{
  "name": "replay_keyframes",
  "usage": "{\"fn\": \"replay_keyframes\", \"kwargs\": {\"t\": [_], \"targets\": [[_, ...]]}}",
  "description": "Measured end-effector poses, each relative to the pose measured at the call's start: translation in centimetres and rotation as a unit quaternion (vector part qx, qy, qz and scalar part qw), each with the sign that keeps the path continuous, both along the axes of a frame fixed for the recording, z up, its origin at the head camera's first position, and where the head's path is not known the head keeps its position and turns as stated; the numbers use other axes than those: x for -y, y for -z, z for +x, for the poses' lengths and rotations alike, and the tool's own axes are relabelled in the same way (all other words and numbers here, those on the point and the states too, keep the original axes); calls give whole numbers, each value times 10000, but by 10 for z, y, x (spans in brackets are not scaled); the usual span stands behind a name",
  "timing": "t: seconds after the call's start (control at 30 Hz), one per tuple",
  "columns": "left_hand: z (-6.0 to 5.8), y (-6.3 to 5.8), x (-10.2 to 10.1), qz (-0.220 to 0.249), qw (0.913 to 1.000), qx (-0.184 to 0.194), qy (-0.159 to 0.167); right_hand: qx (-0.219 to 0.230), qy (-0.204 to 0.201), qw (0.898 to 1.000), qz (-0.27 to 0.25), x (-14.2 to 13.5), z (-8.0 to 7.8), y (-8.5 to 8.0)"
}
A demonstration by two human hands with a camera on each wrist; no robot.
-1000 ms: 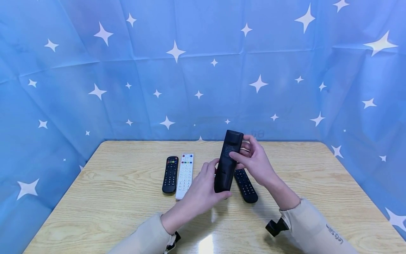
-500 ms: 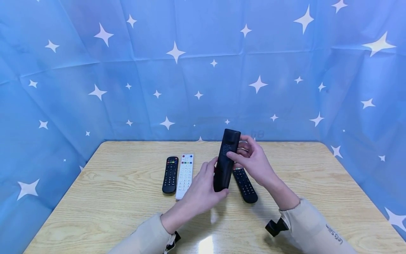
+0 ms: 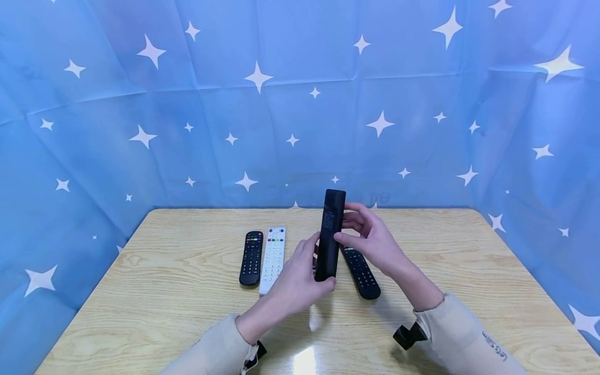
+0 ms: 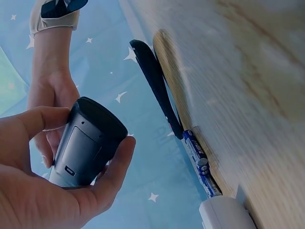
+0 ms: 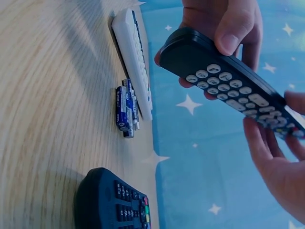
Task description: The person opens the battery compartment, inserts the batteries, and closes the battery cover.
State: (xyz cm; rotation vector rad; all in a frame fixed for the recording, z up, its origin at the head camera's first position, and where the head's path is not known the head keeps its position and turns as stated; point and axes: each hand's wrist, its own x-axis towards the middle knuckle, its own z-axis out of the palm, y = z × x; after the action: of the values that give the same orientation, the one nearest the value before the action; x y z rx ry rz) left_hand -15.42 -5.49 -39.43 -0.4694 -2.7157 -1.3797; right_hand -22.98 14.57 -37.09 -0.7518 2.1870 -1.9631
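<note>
"What's changed from a second ago?"

"The remote (image 3: 329, 234) has turned on its long axis. Its back looks narrower now, and it stands straighter, a bit further left."

"Where is it?"

"Above the table (image 3: 187, 323), buttons facing away from the head. The left hand (image 3: 297, 284) grips the near end between thumb and fingers. The right hand (image 3: 375, 242) pinches it higher up, thumb at the edge; that thumb was further onto the back before."

"And the others?"

"Same spots: the left black remote (image 3: 251, 258) beside the white remote (image 3: 273, 260), the right black remote (image 3: 361, 272) past the held one. The right wrist view shows batteries (image 5: 126, 109) lying between the white and right black ones."

"Any writing?"

"A block of print on the held back, too small to read. The batteries' blue wrappers have blurred lettering. The right sleeve (image 3: 469, 333) starts 'Lets'; I can't be sure of the rest."
</note>
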Motion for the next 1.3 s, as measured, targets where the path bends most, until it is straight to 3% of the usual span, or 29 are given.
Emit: {"fn": "replay_keyframes", "kwargs": {"t": [0.73,0.93,1.3], "targets": [[0,-2,-1,634,9974,189,288,196,-516,9975,-450,4,3,3],[1,-2,-3,668,9972,199,264,96,-462,9981,-404,4,3,2],[3,-2,-2,163,9996,73,203,-313,53,9993,198,-3,1,0]]}}
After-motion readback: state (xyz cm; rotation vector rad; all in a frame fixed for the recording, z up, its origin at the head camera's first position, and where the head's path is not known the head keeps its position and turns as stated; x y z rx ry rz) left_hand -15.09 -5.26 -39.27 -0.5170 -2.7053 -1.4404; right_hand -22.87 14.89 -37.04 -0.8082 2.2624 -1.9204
